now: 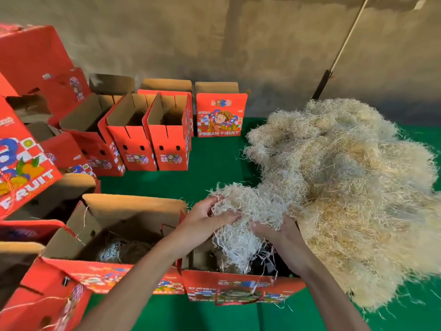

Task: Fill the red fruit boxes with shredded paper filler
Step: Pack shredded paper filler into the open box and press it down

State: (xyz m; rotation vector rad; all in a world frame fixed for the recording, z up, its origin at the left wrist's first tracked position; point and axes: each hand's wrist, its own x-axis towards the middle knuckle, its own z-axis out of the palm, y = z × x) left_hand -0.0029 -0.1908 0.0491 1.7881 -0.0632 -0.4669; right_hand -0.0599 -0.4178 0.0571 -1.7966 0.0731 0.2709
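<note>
A big heap of pale shredded paper filler [346, 187] lies on the green floor at the right. My left hand [205, 218] and my right hand [274, 231] both grip one clump of filler [243, 211], held above an open red fruit box [238, 286] right in front of me. Strands hang from the clump into that box. To its left stands another open red box [114, 273] with some filler at its bottom.
Several open red fruit boxes [143, 144] stand in a row at the back left, one closed box [220, 115] beside them. More red boxes [26, 168] are stacked at the far left. A long pole [338, 53] leans on the concrete wall.
</note>
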